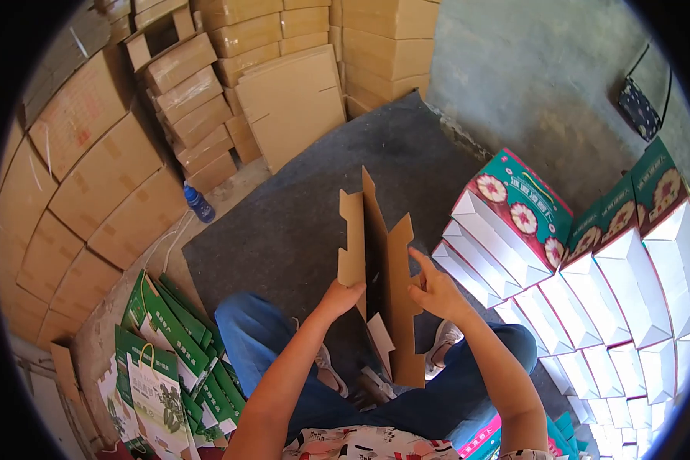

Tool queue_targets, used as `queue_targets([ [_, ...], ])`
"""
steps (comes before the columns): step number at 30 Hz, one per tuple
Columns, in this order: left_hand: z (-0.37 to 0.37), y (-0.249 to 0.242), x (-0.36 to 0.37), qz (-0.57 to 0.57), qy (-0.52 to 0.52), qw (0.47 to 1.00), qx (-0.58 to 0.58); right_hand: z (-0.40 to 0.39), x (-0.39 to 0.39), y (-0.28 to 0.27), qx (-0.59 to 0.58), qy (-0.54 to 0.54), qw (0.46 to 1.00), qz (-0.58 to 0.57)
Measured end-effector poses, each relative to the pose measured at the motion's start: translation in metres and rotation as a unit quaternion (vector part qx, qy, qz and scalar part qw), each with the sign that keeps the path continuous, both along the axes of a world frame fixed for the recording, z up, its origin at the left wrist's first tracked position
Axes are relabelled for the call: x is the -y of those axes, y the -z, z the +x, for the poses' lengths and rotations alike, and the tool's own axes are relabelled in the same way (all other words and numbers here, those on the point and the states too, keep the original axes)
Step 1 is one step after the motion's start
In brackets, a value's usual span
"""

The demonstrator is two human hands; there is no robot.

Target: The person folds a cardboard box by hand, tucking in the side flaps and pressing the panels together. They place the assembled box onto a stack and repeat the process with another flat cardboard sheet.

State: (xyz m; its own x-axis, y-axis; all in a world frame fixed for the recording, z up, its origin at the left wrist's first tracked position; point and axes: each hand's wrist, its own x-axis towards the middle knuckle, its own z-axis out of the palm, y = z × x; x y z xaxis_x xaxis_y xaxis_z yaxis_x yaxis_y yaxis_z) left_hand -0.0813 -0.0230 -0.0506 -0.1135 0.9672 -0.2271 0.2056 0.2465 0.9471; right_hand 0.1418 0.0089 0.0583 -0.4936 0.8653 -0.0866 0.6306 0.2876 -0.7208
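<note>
A partly unfolded cardboard carton (401, 299) stands upright between my knees, its plain brown side panels spread apart and notched along the edges. My left hand (340, 297) grips the lower edge of the left panel, with its fingers partly hidden by the card. At the right panel, my right hand (438, 293) has its index finger stretched along the outer edge and its thumb apart, touching the card. A small pale flap (380, 334) folds out near the carton's lower end.
Printed gift boxes (514, 211) are stacked at right. Green printed bags (165, 360) lie in a pile at left. Brown cartons (103, 184) line the left and back, with flat cardboard (291, 103) leaning there. A blue bottle (198, 204) stands by the dark mat (284, 222).
</note>
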Motion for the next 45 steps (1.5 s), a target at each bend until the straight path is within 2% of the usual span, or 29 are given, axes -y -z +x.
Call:
queue_targets([
  [2, 0.001, 0.002, 0.002, 0.044, 0.005, 0.999, -0.011, -0.003, -0.004, 0.019, -0.053, 0.042, 0.997, -0.022],
  [5, 0.003, 0.002, 0.002, 0.064, 0.028, 0.996, -0.059, -0.004, -0.007, 0.026, -0.049, 0.04, 0.983, -0.173],
  [8, 0.004, -0.007, 0.005, 0.047, 0.057, 0.993, -0.097, 0.002, -0.013, 0.021, 0.014, -0.017, 0.999, -0.032],
  [11, -0.003, -0.018, 0.014, 0.044, 0.082, 0.985, -0.143, 0.01, -0.017, 0.01, 0.08, 0.043, 0.996, 0.011],
  [14, -0.013, -0.035, 0.023, 0.037, 0.114, 0.98, -0.16, 0.021, -0.027, 0.019, 0.098, 0.067, 0.992, 0.044],
  [17, -0.018, -0.046, 0.032, 0.053, 0.102, 0.982, -0.147, 0.022, -0.027, 0.007, 0.134, 0.105, 0.985, 0.007],
  [20, -0.017, -0.05, 0.031, 0.075, 0.085, 0.984, -0.136, 0.014, -0.009, -0.029, 0.14, 0.18, 0.945, 0.236],
  [21, -0.016, -0.056, 0.032, 0.089, 0.081, 0.983, -0.14, 0.01, -0.008, -0.044, 0.145, 0.121, 0.922, 0.339],
  [23, -0.01, -0.07, 0.033, 0.123, 0.095, 0.976, -0.152, -0.004, -0.012, -0.073, 0.15, 0.008, 0.836, 0.528],
  [26, 0.0, -0.096, 0.032, 0.17, 0.16, 0.953, -0.193, -0.027, -0.02, -0.092, 0.232, -0.203, 0.742, 0.596],
  [28, 0.002, -0.113, 0.032, 0.173, 0.22, 0.928, -0.246, -0.032, -0.02, -0.091, 0.236, -0.259, 0.857, 0.378],
  [29, 0.0, -0.12, 0.031, 0.183, 0.257, 0.912, -0.26, -0.036, -0.02, -0.089, 0.233, -0.284, 0.894, 0.259],
  [32, -0.006, -0.125, 0.024, 0.205, 0.329, 0.877, -0.285, -0.046, -0.018, -0.077, 0.384, -0.314, 0.852, 0.167],
  [35, -0.014, -0.11, 0.013, 0.244, 0.347, 0.858, -0.29, -0.04, -0.027, -0.043, 0.358, -0.335, 0.861, 0.136],
  [38, -0.037, -0.158, 0.016, 0.2, 0.235, 0.944, -0.113, -0.031, -0.02, -0.041, 0.26, -0.303, 0.906, 0.141],
  [40, -0.075, -0.168, 0.013, 0.268, 0.072, 0.955, 0.104, -0.026, -0.027, -0.04, 0.256, -0.255, 0.921, 0.148],
  [42, -0.102, -0.192, 0.033, 0.313, -0.13, 0.94, 0.03, -0.02, -0.031, -0.042, 0.243, -0.197, 0.941, 0.13],
  [44, -0.119, -0.188, 0.053, 0.32, -0.234, 0.918, -0.021, -0.016, -0.033, -0.051, 0.218, -0.133, 0.963, 0.09],
  [45, -0.118, -0.176, 0.062, 0.307, -0.228, 0.923, -0.038, -0.015, -0.035, -0.048, 0.17, -0.116, 0.978, 0.029],
])
